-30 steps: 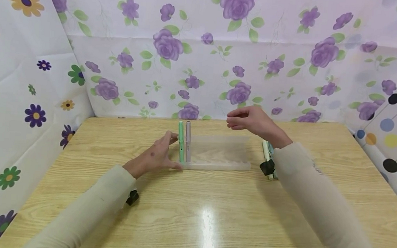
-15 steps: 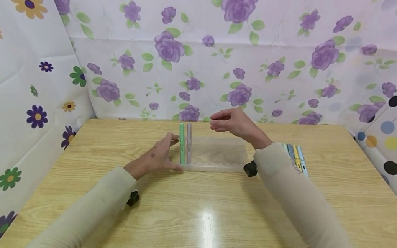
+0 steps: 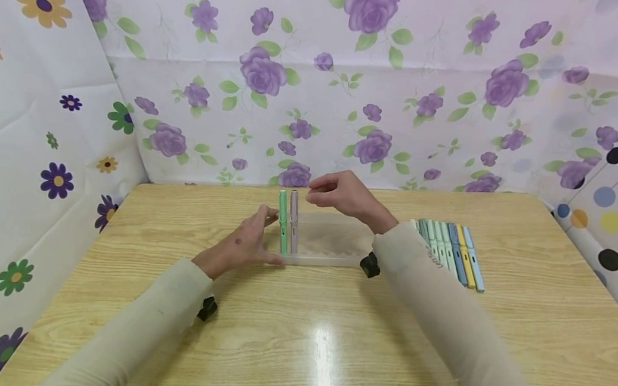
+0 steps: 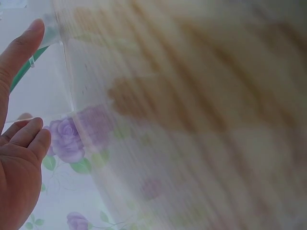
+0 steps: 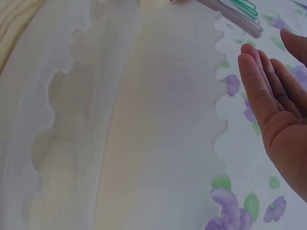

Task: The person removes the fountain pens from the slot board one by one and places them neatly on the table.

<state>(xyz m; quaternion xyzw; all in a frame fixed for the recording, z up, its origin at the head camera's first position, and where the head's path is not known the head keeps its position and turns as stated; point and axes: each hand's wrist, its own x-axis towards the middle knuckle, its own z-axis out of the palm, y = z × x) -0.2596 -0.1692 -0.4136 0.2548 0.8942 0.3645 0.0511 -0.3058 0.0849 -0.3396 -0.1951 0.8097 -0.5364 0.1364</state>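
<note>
A translucent pen rack [image 3: 326, 261] with scalloped edges stands on the table. At its left end a green pen [image 3: 282, 222] and a greyish-mauve pen [image 3: 293, 223] lean side by side in the slots. My left hand [image 3: 249, 239] grips the rack's left end, thumb at the front base and fingers behind; the left wrist view shows the thumb [image 4: 25, 48] against the clear plastic. Just right of the mauve pen's top, my right hand [image 3: 343, 193] hovers above the rack. Its fingers are extended and hold nothing, as the right wrist view confirms beside the mauve pen [image 5: 240, 19].
To the right of the rack, several pens [image 3: 452, 251] in pale green, blue, yellow and light blue lie in a row on the wooden table [image 3: 278, 328]. Flowered cloth [image 3: 306, 85] hangs behind the table's back edge.
My right hand has moved left over the rack towards the mauve pen, uncovering the row of pens on the right. The left hand and both racked pens have stayed in place.
</note>
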